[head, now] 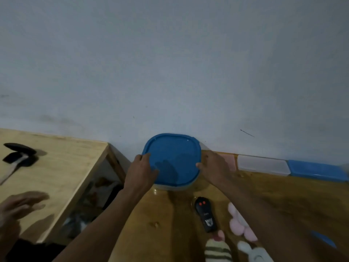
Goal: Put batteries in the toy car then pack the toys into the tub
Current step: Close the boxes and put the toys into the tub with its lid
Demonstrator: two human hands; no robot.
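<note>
A tub with a blue lid stands on the wooden table against the wall. My left hand grips the lid's left edge, and my right hand grips its right edge, thumb on the rim. Nearer to me lies a black remote control with two red buttons. Right of it lie a pink and white plush toy, a striped plush toy and a pale plush toy. No toy car is visible.
Pink, clear and blue boxes line the wall to the right. A lighter wooden table on the left carries black objects; another person's hand hovers over it. A gap with clutter separates the tables.
</note>
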